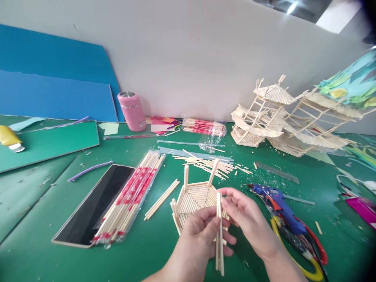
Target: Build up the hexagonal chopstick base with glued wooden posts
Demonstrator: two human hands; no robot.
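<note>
Both hands meet low in the middle of the green mat. My left hand (196,235) and my right hand (246,219) together pinch a pair of upright wooden sticks (219,235), the left lower down, the right's fingertips near the top. Just behind them lies a hexagonal stick platform (195,197) with short posts standing at its corners. Loose cut sticks (208,162) lie scattered beyond it.
A blue glue gun (279,205) and red-handled tool lie to the right. A wrapped chopstick bundle (132,196) and a dark tablet (94,203) lie left. Stick pavilion models (282,117) stand at the back right; a pink flask (131,110) stands by the wall.
</note>
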